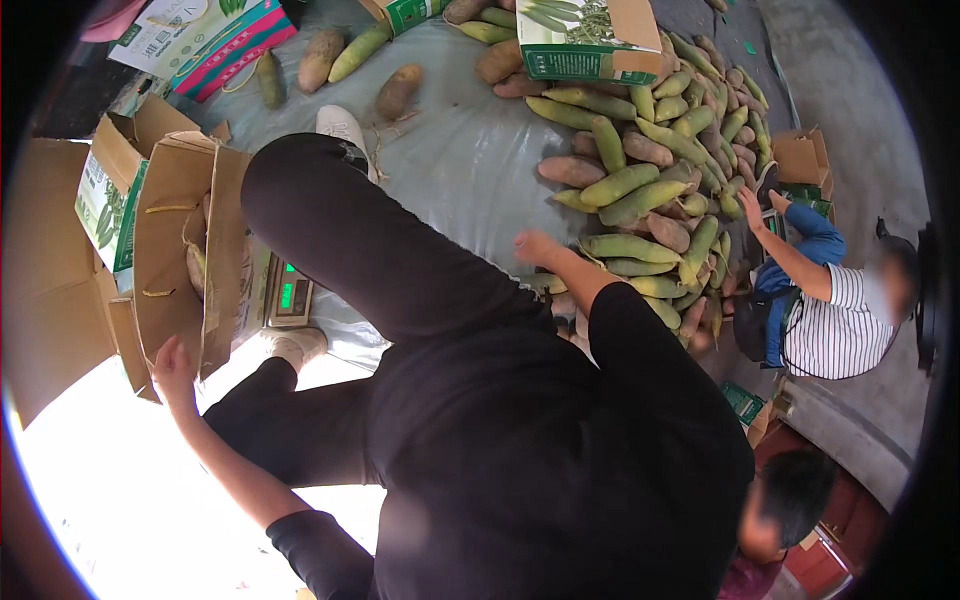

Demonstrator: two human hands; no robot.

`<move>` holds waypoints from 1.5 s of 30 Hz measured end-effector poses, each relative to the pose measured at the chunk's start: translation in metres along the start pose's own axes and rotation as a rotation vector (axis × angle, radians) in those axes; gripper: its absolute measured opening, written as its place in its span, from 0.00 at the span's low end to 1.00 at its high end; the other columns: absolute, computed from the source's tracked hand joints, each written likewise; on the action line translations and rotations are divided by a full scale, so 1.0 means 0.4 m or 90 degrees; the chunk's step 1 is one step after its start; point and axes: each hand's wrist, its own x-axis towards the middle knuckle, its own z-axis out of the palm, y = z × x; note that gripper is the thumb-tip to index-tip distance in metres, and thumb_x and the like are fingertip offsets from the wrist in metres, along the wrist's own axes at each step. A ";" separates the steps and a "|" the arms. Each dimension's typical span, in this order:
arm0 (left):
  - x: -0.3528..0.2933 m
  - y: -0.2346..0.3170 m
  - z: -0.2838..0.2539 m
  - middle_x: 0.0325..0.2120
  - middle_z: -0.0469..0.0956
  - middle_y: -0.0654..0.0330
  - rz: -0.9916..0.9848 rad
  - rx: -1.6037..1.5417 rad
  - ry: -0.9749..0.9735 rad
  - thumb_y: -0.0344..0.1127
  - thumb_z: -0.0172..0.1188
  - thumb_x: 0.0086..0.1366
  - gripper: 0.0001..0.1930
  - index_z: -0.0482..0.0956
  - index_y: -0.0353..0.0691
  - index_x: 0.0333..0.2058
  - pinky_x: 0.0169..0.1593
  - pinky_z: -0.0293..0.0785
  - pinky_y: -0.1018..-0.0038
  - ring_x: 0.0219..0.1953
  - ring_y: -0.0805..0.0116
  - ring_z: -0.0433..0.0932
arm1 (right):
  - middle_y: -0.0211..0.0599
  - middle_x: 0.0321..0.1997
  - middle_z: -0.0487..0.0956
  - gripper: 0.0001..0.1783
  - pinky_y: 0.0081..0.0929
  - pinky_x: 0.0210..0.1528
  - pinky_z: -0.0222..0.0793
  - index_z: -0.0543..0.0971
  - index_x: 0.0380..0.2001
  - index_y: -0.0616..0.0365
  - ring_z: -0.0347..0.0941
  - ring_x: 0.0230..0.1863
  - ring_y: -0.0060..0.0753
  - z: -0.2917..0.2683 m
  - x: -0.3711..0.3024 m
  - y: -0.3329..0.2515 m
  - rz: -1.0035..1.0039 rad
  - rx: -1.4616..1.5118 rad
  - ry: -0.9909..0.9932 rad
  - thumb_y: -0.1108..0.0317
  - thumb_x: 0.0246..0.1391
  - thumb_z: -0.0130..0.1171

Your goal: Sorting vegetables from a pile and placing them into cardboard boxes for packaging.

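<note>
My left hand (pixel 175 374) is at the lower edge of an open cardboard box (pixel 170 240), fingers curled; whether they grip the flap or something small is unclear. Inside the box a pale green radish (pixel 196 268) partly shows, the rest hidden by the walls. Beside the box is a scale (pixel 290 298) with a lit green display. My right hand (pixel 537 248) hovers at the left edge of a heap of long green radishes (pixel 622 184), many coated in brown soil. Its fingers are blurred and partly hidden, and I see nothing held in it.
A green and white carton (pixel 588 40) lies on the heap's far end. Loose radishes (pixel 360 52) and a colourful box (pixel 200 45) are at the far left, on a grey plastic sheet (pixel 450 130). A person in a striped shirt (pixel 840 325) sits at the right; another head (pixel 797 490) shows lower right.
</note>
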 end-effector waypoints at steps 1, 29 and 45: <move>-0.001 -0.010 -0.006 0.33 0.79 0.57 -0.004 0.003 0.003 0.36 0.56 0.59 0.15 0.78 0.37 0.44 0.40 0.72 0.75 0.33 0.71 0.77 | 0.44 0.39 0.79 0.18 0.35 0.47 0.69 0.79 0.38 0.56 0.74 0.44 0.45 -0.016 -0.005 -0.004 0.004 0.025 0.007 0.60 0.43 0.57; -0.034 -0.022 -0.033 0.37 0.80 0.56 0.016 0.053 0.032 0.36 0.55 0.61 0.14 0.78 0.37 0.43 0.44 0.72 0.74 0.39 0.68 0.78 | 0.42 0.37 0.79 0.22 0.37 0.40 0.69 0.77 0.41 0.63 0.75 0.39 0.41 -0.261 -0.110 0.391 0.414 0.313 0.481 0.64 0.41 0.60; -0.012 0.032 0.031 0.30 0.81 0.55 0.054 0.001 0.106 0.34 0.57 0.58 0.12 0.79 0.39 0.40 0.40 0.73 0.75 0.33 0.69 0.80 | 0.26 0.49 0.67 0.29 0.40 0.43 0.59 0.71 0.48 0.45 0.60 0.49 0.31 -0.351 -0.101 0.511 0.532 1.025 0.482 0.53 0.43 0.68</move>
